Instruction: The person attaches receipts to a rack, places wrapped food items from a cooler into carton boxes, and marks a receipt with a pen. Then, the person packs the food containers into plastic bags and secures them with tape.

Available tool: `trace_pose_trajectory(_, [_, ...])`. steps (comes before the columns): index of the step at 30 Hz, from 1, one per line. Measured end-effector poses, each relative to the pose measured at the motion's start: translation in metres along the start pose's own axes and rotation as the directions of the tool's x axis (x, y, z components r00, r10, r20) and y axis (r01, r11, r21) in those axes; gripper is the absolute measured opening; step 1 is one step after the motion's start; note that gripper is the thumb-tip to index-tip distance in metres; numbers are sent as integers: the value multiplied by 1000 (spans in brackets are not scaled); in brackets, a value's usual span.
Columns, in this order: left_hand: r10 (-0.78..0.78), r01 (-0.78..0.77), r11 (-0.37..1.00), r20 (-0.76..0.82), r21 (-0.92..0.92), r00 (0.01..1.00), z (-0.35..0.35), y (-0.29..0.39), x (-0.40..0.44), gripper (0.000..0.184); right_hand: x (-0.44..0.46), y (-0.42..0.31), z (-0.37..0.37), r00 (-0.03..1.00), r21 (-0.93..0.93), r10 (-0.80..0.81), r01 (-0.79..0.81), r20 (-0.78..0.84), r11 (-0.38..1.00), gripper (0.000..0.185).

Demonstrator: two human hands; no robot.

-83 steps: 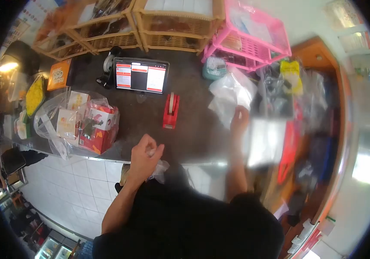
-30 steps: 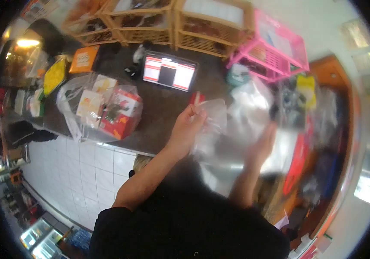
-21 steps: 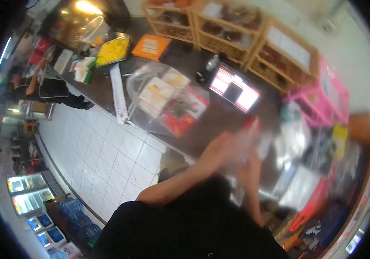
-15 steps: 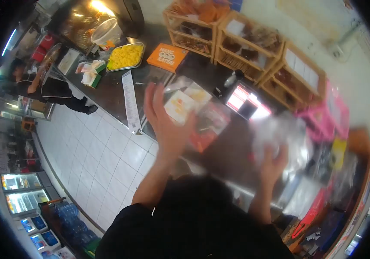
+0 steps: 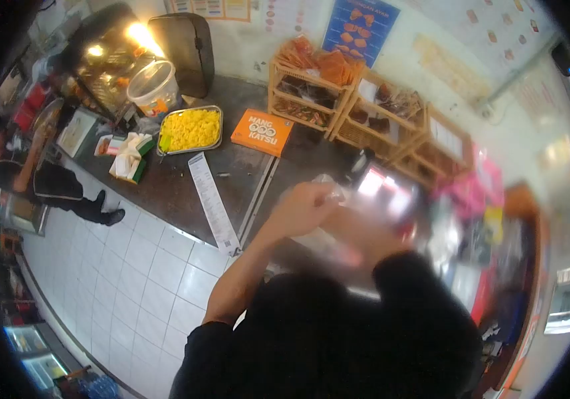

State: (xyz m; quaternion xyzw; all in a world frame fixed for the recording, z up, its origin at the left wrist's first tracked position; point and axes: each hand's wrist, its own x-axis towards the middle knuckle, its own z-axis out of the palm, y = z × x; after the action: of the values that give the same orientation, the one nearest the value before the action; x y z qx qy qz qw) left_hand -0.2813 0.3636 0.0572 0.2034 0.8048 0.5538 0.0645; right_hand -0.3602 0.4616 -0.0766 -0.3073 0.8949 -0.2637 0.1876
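Observation:
My left hand is over the dark counter, its fingers closed in a pinch on a clear plastic bag. Only a bit of the plastic shows at the fingertips; the rest is behind my hands. My right hand is close beside it, smeared by motion, so its fingers cannot be made out. Left of my hands, a long printed receipt lies on the counter. Past the receipt are an orange box and a metal tray of yellow food.
Wooden racks with packets line the wall. A lit screen stands beyond my right hand, with a pink basket farther right. A clear tub and paper food boxes are on the left. Another person stands at the counter's far left.
My right hand has come left from the clear plastic pile to beside my left hand. My left hand has gone from spread fingers to a pinch on plastic. The view has shifted.

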Motion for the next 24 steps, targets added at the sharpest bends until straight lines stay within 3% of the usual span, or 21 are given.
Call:
trace_pose_trajectory(3, [-83, 81, 994, 31, 70, 996, -34, -2, -9, 26, 0, -37, -24, 978, 49, -199, 196, 64, 979, 31])
trace_pose_trajectory(5, [-154, 141, 940, -18, -309, 988, -50, -26, -19, 22, -22, -75, -72, 892, 139, -442, 427, 100, 893, 32])
trace_pose_trajectory(7, [-139, 118, 933, -38, -341, 990, -54, -41, -19, 21, -69, -103, -131, 739, 209, -669, 643, 83, 737, 34])
trace_pose_trajectory(8, [-124, 93, 928, -63, -361, 990, -53, -45, -18, 19, -87, -103, -145, 703, 187, -708, 688, 68, 701, 35])
trace_pose_trajectory(11, [-161, 141, 920, -26, -366, 987, -43, -40, 0, 16, -105, -31, -118, 807, -42, -590, 590, -5, 807, 38])
trace_pose_trajectory(12, [-182, 161, 918, -24, -362, 983, -40, -38, 7, 15, -109, -24, -125, 954, -75, -293, 297, 63, 952, 42])
trace_pose_trajectory(13, [-167, 153, 921, -8, -359, 986, -38, -37, 11, 15, -113, -20, -131, 993, -120, 34, -21, 113, 993, 52])
trace_pose_trajectory(14, [-137, 115, 909, -26, -400, 990, -37, -38, 11, 15, -129, -29, -135, 974, -99, 203, -193, 98, 976, 53])
trace_pose_trajectory(15, [-114, 81, 893, -48, -442, 992, -36, -39, 11, 15, -147, -40, -131, 973, -91, 212, -204, 91, 975, 53])
trace_pose_trajectory(16, [-156, 142, 885, 6, -444, 988, -40, -37, 10, 14, -164, -51, -121, 993, -225, 68, -89, -99, 970, 50])
trace_pose_trajectory(18, [-183, 166, 907, -8, -388, 983, -43, -37, 5, 13, -160, -16, -94, 993, -457, -40, -14, -110, 889, 45])
trace_pose_trajectory(19, [-204, 177, 926, -47, -335, 978, -47, -37, 6, 12, -176, -10, -98, 992, -455, -43, -16, -120, 890, 45])
trace_pose_trajectory(20, [-202, 178, 930, -43, -321, 978, -56, -36, 8, 12, -187, -18, -107, 991, -438, -25, -36, -131, 898, 48])
trace_pose_trajectory(22, [-307, 305, 952, -51, -35, 950, -73, -34, 4, 11, -216, -20, -122, 988, -355, 94, -131, -120, 925, 54])
trace_pose_trajectory(23, [-312, 312, 950, -37, -10, 949, -71, -37, 3, 11, -228, -18, -129, 982, -316, 167, -187, -89, 930, 57])
trace_pose_trajectory(24, [-269, 262, 958, -49, -113, 962, -67, -45, 5, 12, -236, -13, -138, 970, -283, 239, -240, -39, 929, 60])
